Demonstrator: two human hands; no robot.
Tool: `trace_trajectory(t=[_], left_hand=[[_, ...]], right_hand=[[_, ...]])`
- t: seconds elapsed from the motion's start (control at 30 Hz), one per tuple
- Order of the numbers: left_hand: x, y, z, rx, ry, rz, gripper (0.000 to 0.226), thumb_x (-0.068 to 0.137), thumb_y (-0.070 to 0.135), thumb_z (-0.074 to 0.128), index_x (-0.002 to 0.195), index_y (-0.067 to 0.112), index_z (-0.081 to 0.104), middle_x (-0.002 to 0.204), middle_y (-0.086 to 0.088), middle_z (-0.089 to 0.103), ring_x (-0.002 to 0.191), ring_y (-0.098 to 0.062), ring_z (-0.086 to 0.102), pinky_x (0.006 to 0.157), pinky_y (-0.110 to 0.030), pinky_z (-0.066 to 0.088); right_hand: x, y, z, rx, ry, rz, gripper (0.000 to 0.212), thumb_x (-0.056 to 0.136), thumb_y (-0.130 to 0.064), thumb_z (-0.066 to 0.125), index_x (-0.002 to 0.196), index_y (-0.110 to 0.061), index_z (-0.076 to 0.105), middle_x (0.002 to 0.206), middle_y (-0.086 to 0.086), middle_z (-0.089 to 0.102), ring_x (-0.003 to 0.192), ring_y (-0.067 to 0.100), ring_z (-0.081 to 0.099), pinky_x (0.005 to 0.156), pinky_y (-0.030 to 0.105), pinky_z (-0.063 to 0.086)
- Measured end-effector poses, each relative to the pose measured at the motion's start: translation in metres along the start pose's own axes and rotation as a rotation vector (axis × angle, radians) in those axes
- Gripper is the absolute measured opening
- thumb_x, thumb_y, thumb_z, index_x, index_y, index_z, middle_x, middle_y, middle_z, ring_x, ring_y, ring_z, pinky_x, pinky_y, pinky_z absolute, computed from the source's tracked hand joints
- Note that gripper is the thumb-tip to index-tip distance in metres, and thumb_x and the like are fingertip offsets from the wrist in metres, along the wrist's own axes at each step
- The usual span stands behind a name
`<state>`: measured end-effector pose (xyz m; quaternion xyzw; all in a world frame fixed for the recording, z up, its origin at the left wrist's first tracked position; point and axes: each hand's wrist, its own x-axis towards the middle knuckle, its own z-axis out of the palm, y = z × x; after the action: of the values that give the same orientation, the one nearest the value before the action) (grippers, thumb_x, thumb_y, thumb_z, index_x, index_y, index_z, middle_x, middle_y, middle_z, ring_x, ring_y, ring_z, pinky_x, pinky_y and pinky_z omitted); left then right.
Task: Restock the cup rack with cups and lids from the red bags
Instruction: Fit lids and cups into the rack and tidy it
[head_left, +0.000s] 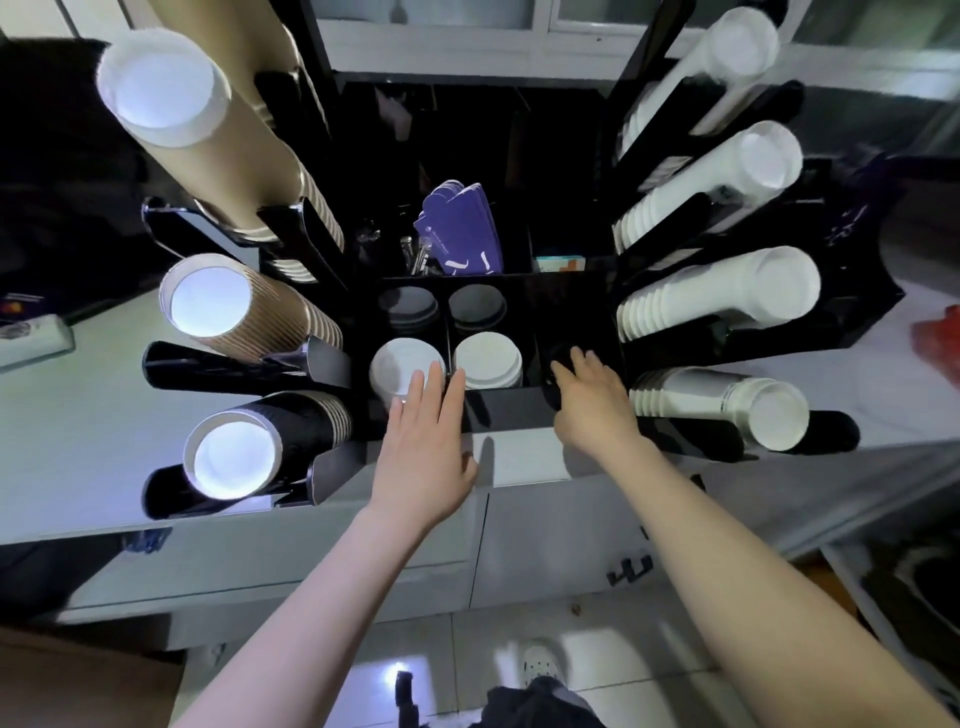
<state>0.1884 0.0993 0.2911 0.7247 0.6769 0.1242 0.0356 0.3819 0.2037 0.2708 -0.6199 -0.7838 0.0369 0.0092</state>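
Head view, looking down on the black cup rack (498, 410) standing on the pale surface (78, 415). My left hand (423, 457) lies flat with fingers straight and close together, their tips over the front wall of the rack, just at the near-left stack of white lids (400, 366). A second stack of white lids (488, 361) sits in the compartment beside it; two stacks of black lids (410, 309) (475, 306) fill the compartments behind. My right hand (592, 400) reaches into the dark compartment at the right of the lids, fingers loosely extended around something black (555, 382); I cannot tell whether it grips it. On the rack's left arms rest sleeves of brown cups (228, 130) (244, 317) and one of black cups (270, 441), open mouths toward me. On the right arms rest four stacks of white cups (722, 67) (727, 182) (727, 296) (727, 405). Purple sleeves (462, 228) stand upright in the rear centre bin. A corner of a red bag (940, 338) shows at the far right edge of the surface.
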Motion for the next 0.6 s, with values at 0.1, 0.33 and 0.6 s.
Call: trace_trajectory(t=[0.1,0.33,0.6], left_hand=[[-0.004,-0.001,-0.003,-0.009,0.001,0.012,0.081,0.089,0.030,0.049,0.151,0.013,0.001,0.159,-0.011,-0.002,0.146,-0.030,-0.003,0.116,-0.042,0.008],[-0.009,0.003,-0.009,-0.046,0.000,0.037,0.078,0.088,0.028,0.050,0.151,0.014,0.005,0.159,-0.010,0.000,0.146,-0.029,-0.002,0.116,-0.042,0.009],[0.013,0.043,-0.041,-0.188,0.123,0.165,0.071,0.091,0.025,0.055,0.151,0.014,0.017,0.159,-0.007,0.012,0.147,-0.026,0.006,0.116,-0.043,0.011]], right_hand=[[0.000,-0.002,-0.002,-0.058,-0.046,0.023,0.075,0.084,-0.010,0.049,0.151,-0.019,0.017,0.159,0.017,0.008,0.146,0.031,0.005,0.118,0.041,0.002],[-0.019,-0.010,-0.022,0.215,0.079,-0.062,0.069,0.087,-0.003,0.047,0.150,-0.014,0.023,0.159,0.007,0.016,0.147,0.024,0.005,0.119,0.042,0.006],[-0.064,0.004,-0.092,0.557,0.338,-0.193,0.043,0.094,-0.016,0.055,0.136,-0.021,0.051,0.143,-0.006,0.047,0.136,0.004,0.031,0.106,0.009,0.017]])
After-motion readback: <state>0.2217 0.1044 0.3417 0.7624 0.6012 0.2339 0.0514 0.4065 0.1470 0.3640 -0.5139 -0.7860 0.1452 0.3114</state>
